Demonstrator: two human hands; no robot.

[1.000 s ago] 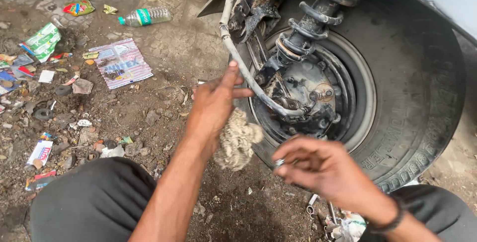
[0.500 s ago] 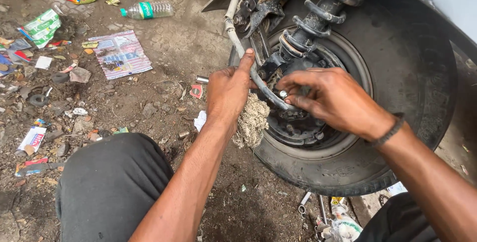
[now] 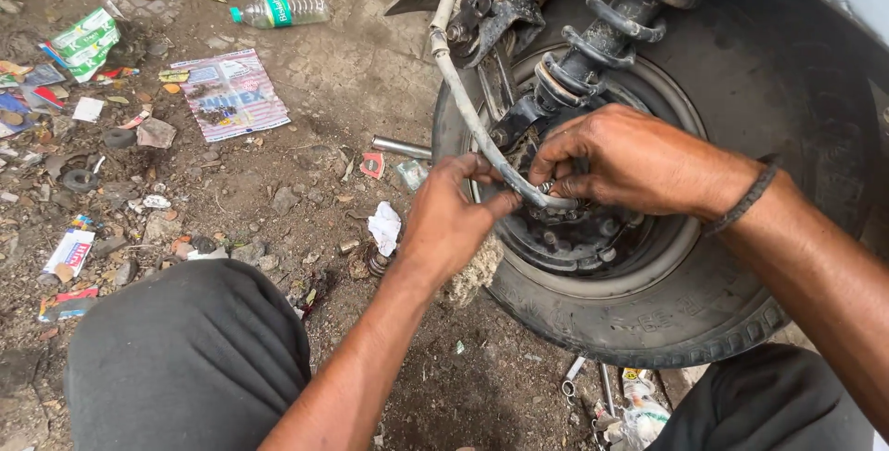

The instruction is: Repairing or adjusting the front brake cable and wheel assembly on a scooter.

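Observation:
A black tyre [image 3: 704, 321] on a small wheel fills the right half of the view, with a coil spring shock [image 3: 602, 39] above its hub [image 3: 593, 229]. A grey cable [image 3: 463, 90] runs down from the top to the hub. My left hand [image 3: 454, 219] pinches the lower end of that cable and also has a wad of pale cotton waste [image 3: 474, 273] under its palm. My right hand [image 3: 630, 159] rests on the hub, fingertips pinching a small metal piece [image 3: 546, 188] at the cable's end.
Dirt ground strewn with litter: a plastic bottle [image 3: 278, 10], a printed paper sheet [image 3: 230, 92], wrappers [image 3: 83, 39], a metal rod [image 3: 400, 147]. Spanners [image 3: 579, 377] lie under the tyre. My dark-trousered knees [image 3: 185, 358] are at the bottom.
My right hand came up from below the tyre to the hub. My left hand slid down the cable toward the hub. Both now meet at the cable end.

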